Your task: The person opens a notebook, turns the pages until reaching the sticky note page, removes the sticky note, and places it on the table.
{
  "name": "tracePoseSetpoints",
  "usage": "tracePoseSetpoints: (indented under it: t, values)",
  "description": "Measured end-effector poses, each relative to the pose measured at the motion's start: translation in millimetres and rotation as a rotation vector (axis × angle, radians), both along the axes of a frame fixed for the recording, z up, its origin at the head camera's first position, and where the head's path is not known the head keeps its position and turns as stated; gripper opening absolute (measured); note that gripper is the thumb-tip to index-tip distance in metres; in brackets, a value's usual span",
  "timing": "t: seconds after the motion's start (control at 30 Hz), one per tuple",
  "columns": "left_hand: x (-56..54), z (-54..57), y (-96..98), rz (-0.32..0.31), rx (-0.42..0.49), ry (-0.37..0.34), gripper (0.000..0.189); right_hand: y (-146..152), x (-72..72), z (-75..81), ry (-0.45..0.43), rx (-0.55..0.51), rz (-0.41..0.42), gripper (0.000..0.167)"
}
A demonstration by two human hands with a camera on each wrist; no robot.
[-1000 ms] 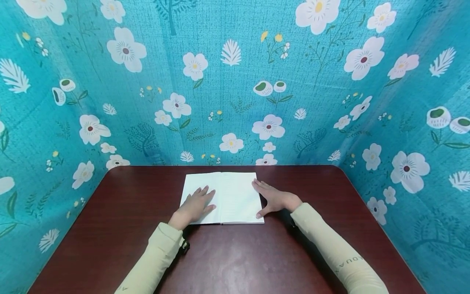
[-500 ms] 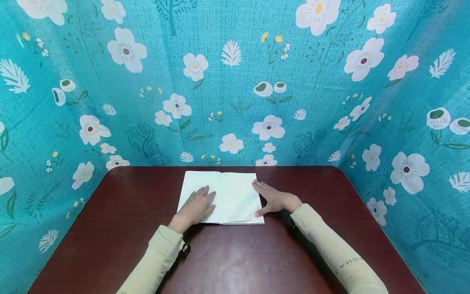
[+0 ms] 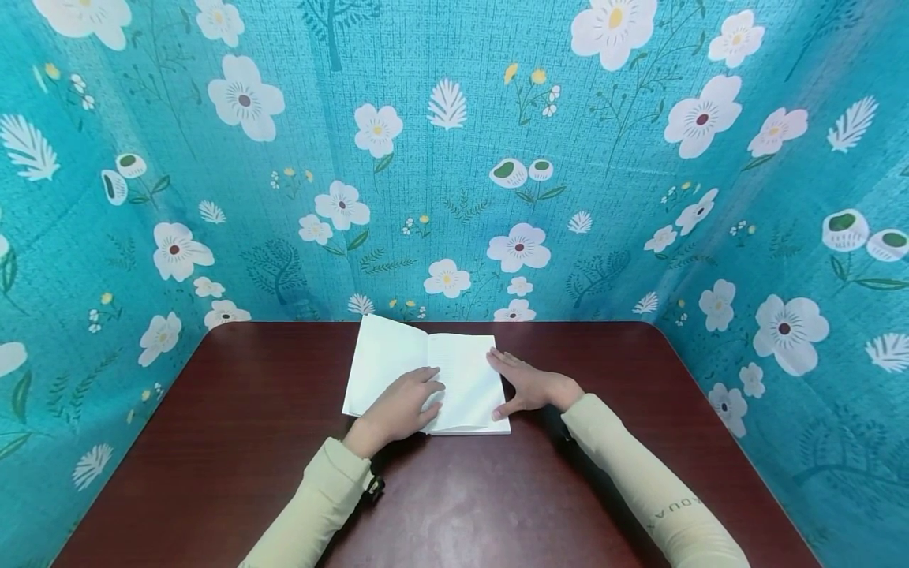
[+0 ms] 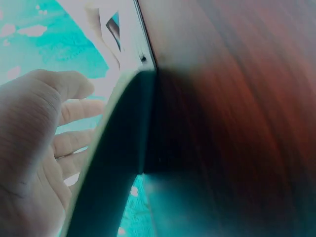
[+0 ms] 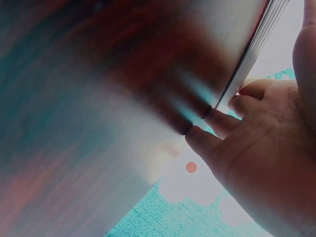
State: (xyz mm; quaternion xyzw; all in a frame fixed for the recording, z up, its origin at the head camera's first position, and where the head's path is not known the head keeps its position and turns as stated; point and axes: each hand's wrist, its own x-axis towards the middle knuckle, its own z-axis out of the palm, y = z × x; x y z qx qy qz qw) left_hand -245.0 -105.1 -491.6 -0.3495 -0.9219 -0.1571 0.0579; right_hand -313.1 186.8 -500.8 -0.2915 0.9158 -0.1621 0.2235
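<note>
A notebook (image 3: 465, 379) lies spread at the middle of the table, its pages white. Its left half (image 3: 387, 347) is raised and slanted, with the outer edge off the table. My left hand (image 3: 401, 406) is over the front of the notebook near the spine, fingers loosely extended toward the right page. In the left wrist view, the dark outer side of the notebook cover (image 4: 118, 143) slopes up beside my left hand (image 4: 44, 128). My right hand (image 3: 533, 385) rests at the right edge, thumb on the front corner of the page. Several right fingertips (image 5: 197, 136) meet the table beside the page block.
The dark red-brown table (image 3: 248, 410) extends around the notebook on all sides. A blue flowered curtain (image 3: 454, 158) hangs behind the table and along both sides. A small black device (image 3: 374, 487) is at my left cuff.
My left hand has slid right from the left page toward the spine. The notebook's left half has risen from flat to slanted. My right hand has stayed put.
</note>
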Motion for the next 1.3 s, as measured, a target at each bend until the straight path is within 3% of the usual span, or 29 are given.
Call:
tracePoseSetpoints:
  t: [0.33, 0.57, 0.87, 1.3]
  values:
    - [7.0, 6.0, 31.8, -0.107, -0.063, 0.032, 0.039, 0.4, 0.3, -0.1, 0.004, 0.007, 0.002, 0.123]
    - [5.8, 4.0, 37.6, -0.122, -0.102, 0.067, 0.032, 0.3, 0.5, -1.1, 0.011, -0.006, 0.006, 0.122]
    - [5.8, 5.9, 35.0, -0.171, -0.118, 0.221, 0.013, 3.8, 0.6, -3.5, 0.033, -0.019, 0.029, 0.127]
    - [7.4, 9.1, 29.8, -0.121, -0.087, 0.261, 0.008, 10.7, -0.1, -1.7, 0.071, -0.063, 0.035, 0.133]
